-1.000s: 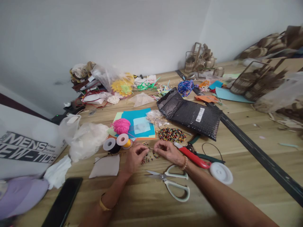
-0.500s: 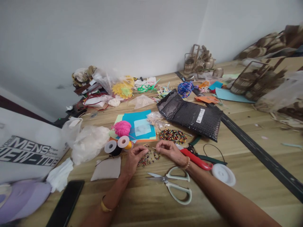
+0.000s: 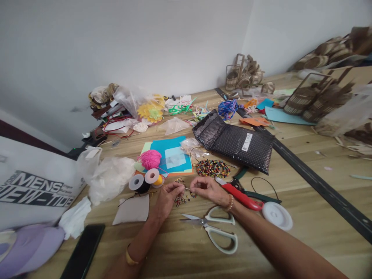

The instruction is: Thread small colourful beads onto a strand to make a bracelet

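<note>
Beads (image 3: 182, 200) partly hidden by hands, thread indistinct

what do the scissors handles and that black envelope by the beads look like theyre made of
Scissors: handles look like smooth pale green plastic, matte; blades bright grey, likely steel. Black envelope: glossy plastic bubble mailer, judging by its dimpled, shiny surface and white printed label.

"MENS NEW-TIDE" on the white bag (image 3: 35, 186) at left
</note>
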Available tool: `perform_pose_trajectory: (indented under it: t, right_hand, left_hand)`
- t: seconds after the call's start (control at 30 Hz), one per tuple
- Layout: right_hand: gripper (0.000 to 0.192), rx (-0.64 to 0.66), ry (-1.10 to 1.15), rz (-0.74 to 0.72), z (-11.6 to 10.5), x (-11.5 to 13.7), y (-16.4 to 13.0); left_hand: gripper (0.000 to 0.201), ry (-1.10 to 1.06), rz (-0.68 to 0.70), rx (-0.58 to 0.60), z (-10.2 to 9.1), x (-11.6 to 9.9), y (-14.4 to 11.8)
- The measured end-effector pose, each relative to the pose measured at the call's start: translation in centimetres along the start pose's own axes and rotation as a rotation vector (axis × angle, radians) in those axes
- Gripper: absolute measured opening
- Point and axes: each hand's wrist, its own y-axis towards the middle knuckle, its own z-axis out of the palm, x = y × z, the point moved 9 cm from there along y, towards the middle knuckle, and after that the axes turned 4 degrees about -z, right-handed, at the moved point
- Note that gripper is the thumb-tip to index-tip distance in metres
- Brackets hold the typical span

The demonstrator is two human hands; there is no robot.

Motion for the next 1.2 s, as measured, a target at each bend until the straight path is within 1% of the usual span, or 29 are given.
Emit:
perform_pose_trajectory:
  t: [0.2, 0.3, 0.6, 0.87, 1.2]
  right_hand:
    - [0.032, 0.004, -0.001, 0.001, 0.00, -0.26, 0.10]
    - [0.033, 0.011, -0.004, 0.001, 0.05, -0.26, 0.11]
    - [0.028, 0.017, 0.008, 0.001, 0.17, -0.13, 0.06]
    - [0.034, 0.009, 0.012, -0.011, 0.03, -0.17, 0.06]
    - [0.034, 0.023, 0.017, 0.005, 0.16, -0.16, 0.03]
  left_hand:
    - [0.025, -0.044, -0.025, -0.019, -0.17, 0.22, 0.04]
    - [0.024, -0.026, -0.029, -0.023, -0.14, 0.27, 0.02]
    - [0.020, -0.033, -0.018, 0.001, 0.25, -0.07, -0.14]
    - [0.023, -0.031, -0.018, 0.001, -0.24, 0.66, 0.14]
    - [0.020, 0.002, 0.010, 0.006, 0.06, 0.02, 0.01]
